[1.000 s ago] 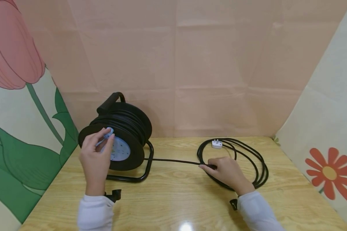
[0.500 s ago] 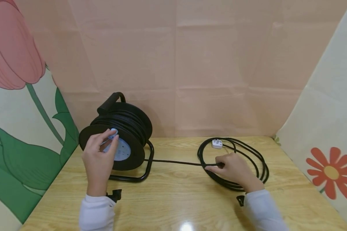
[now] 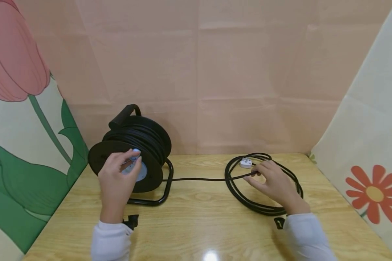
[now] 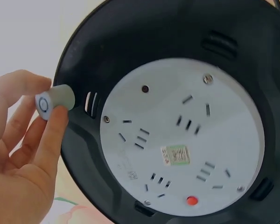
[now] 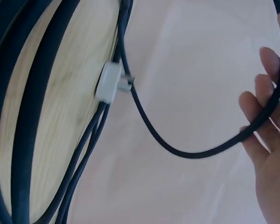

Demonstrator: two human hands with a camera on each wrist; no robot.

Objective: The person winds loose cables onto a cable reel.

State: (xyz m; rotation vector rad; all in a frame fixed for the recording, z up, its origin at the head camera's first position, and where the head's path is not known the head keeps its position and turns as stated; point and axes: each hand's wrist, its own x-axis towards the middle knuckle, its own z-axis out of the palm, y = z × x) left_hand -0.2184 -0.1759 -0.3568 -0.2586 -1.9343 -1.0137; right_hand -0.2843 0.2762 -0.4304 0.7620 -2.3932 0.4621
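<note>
A black cable reel (image 3: 164,139) stands on the left of the table, wound with black cable. My left hand (image 3: 119,177) pinches the small winding knob (image 4: 63,97) near the rim of its front disc, between thumb and fingers. Sockets dot the pale round panel (image 4: 177,135) beside that knob. From the reel a stretch of cable (image 3: 196,179) runs right to my right hand (image 3: 277,183), whose thumb and fingers hold it lightly. In the right wrist view the cable crosses the loosely bent fingers (image 5: 266,88). A loose coil (image 3: 248,203) lies beneath that hand, with a white plug (image 3: 246,163) at its far side.
The reel's black tube stand (image 3: 150,203) rests on the wooden table (image 3: 189,224). A pinkish sheet (image 3: 241,90) hangs behind, and printed flower panels flank both sides. The reel's carrying handle (image 3: 121,117) sticks up at its top.
My left hand has carried the knob round to the right along the disc. The right hand has moved right and slightly back, lifting more cable off the coil.
</note>
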